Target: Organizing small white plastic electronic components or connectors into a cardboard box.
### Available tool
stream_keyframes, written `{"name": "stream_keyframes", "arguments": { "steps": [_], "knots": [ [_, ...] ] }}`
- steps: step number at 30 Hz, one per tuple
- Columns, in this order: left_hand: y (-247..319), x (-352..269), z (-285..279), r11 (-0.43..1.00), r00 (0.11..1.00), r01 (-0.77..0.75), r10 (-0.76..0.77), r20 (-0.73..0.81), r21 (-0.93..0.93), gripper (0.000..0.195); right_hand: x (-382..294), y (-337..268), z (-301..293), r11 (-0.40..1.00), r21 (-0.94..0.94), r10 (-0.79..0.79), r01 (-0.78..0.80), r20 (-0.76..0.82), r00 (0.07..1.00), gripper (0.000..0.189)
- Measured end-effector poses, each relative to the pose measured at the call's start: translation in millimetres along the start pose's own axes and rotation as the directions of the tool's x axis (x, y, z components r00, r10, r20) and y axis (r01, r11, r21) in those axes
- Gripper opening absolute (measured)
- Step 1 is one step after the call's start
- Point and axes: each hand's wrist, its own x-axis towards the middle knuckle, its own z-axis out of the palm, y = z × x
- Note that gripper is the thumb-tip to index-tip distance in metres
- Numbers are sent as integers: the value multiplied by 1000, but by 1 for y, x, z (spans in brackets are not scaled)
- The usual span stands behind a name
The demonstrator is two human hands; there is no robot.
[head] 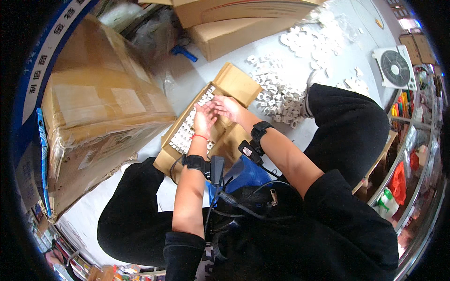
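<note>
An open cardboard carton stands on the floor between my legs, its flaps folded outward. Tight rows of small white plastic pieces fill its left side. My left hand, with a red string at the wrist, is held over these rows, palm turned up and fingers apart. Coming from the right, my right hand meets it, so the fingertips of both overlap or nearly touch. I see nothing held in either palm. Just beyond the carton's right flap lies a heap of loose white plastic pieces.
A large taped cardboard box stands close on the left. Other boxes are at the back, near a blue hand tool. More white pieces spread across the floor. A box fan and glass-fronted shelves line the right.
</note>
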Motion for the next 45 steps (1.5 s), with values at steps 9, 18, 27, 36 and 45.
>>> {"name": "stream_keyframes", "arguments": {
  "steps": [9,18,27,36,45],
  "knots": [
    [0,-15,76,992,969,-96,73,236,87,55,-66,-7,-81,951,295,-130,88,127,983,36],
    [-56,-8,125,876,887,95,-290,358,474,57,-92,58,-186,972,200,75,121,-758,648,19],
    [-100,20,146,667,875,200,-452,176,718,59,-76,67,-171,808,494,92,321,-643,760,21],
    [-107,27,154,513,861,48,-457,225,857,57,-78,64,-171,735,594,150,327,-613,776,20],
    [-90,18,142,387,833,-289,-349,430,875,48,-93,47,-159,736,566,31,371,-575,818,23]
  ]
}}
